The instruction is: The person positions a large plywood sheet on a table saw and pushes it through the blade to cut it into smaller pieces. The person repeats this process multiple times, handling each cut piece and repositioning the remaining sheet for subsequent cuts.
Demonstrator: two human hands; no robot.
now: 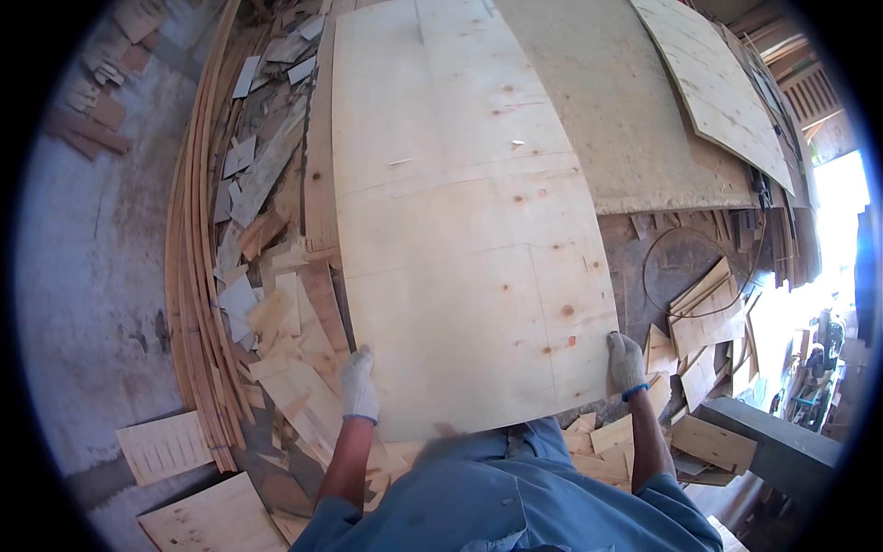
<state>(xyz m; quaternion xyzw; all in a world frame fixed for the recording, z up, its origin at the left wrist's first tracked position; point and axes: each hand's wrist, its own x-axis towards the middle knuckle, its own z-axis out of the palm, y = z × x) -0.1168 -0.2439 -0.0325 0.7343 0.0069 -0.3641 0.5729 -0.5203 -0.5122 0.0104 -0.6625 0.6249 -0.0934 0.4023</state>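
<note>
A large pale plywood sheet (451, 304) stretches away from my waist, marked with knots, pencil-like lines and a couple of small splinters. My left hand (360, 382), in a white knitted glove, grips its left edge close to the near corner. On the opposite edge, my right hand (627, 362) in a matching glove with a blue cuff holds the sheet near its right corner. The fingers of both hands are partly hidden at the edges. Beyond, the sheet lies alongside a broad brown board surface (635, 120).
Long thin wood strips (189, 258) run along the left wall. Plywood offcuts (303, 386) litter the floor on both sides. Another plywood sheet (717, 83) rests at the far right, with a thin hoop (647, 267) below it. A grey beam (773, 437) lies at the right.
</note>
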